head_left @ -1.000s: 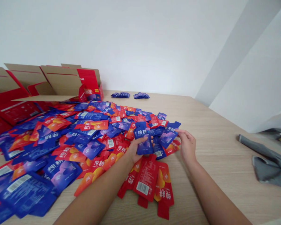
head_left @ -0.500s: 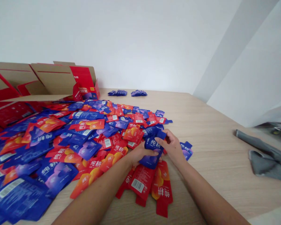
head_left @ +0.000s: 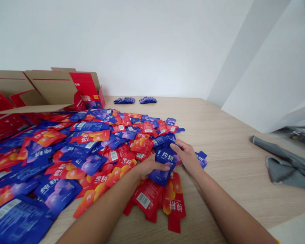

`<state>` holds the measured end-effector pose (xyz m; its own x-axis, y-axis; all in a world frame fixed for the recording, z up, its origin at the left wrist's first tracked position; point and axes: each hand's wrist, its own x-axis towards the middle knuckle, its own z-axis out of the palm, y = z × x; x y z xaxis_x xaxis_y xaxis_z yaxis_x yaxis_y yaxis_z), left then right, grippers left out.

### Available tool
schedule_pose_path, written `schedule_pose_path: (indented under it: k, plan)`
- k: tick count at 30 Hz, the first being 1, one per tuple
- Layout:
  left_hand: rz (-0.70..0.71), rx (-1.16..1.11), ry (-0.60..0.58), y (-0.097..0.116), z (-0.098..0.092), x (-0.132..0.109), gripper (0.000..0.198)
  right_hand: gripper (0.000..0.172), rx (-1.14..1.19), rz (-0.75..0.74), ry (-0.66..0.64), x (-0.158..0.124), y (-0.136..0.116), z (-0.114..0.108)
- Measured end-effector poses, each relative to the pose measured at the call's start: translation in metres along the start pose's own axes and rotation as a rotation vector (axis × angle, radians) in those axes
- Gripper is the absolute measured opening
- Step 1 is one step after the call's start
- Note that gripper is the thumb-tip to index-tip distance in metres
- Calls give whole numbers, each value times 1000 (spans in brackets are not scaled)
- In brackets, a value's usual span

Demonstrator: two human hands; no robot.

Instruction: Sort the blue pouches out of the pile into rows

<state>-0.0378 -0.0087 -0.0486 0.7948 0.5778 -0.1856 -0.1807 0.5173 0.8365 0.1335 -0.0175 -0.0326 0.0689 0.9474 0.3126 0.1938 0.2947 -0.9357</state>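
Note:
My left hand point(head_left: 148, 167) is closed around blue sachets point(head_left: 161, 173) printed with white characters, its thumb lying across the front one. My right hand point(head_left: 185, 152) pinches the upper end of these sachets, fingers partly hidden behind them. Just below the hands, several red sachets point(head_left: 147, 198) lie overlapping on the table, one with its barcode up. A single blue sachet point(head_left: 202, 159) lies beyond my right wrist, partly covered by it. To the left spreads a large mixed heap of red and blue sachets point(head_left: 87, 164).
Red cardboard boxes point(head_left: 87, 88) with raised flaps stand at the back left. Two small rows of blue sachets point(head_left: 124, 100) lie near the wall. A grey cloth point(head_left: 287, 169) rests at the table's right side. The wooden table point(head_left: 226, 135) meets a white wall.
The view has shifted slightly, moving most things a little left. My left hand still grips the blue sachets; my right fingers remain at their upper end.

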Motion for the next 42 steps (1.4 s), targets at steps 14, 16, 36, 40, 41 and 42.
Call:
schedule_pose_path:
  k: [14, 16, 36, 40, 41, 42]
  plan:
    - [89, -150, 121, 1, -4, 2, 30, 43, -705, 78, 223, 19, 26, -59]
    - [136, -223, 185, 2, -8, 4, 27, 35, -1021, 242, 160, 22, 38, -85]
    - [160, -370, 398, 8, -15, 7, 13, 40, -26, 411, -109, 22, 27, -84]
    - [218, -354, 408, 5, -14, 9, 14, 44, 164, 294, -33, 18, 7, -89]
    - [222, -349, 411, 6, -13, 9, 14, 44, 216, 259, -16, 17, 2, -89]
    - [222, -342, 414, 6, -12, 8, 14, 43, 263, 230, -2, 16, -1, -88]
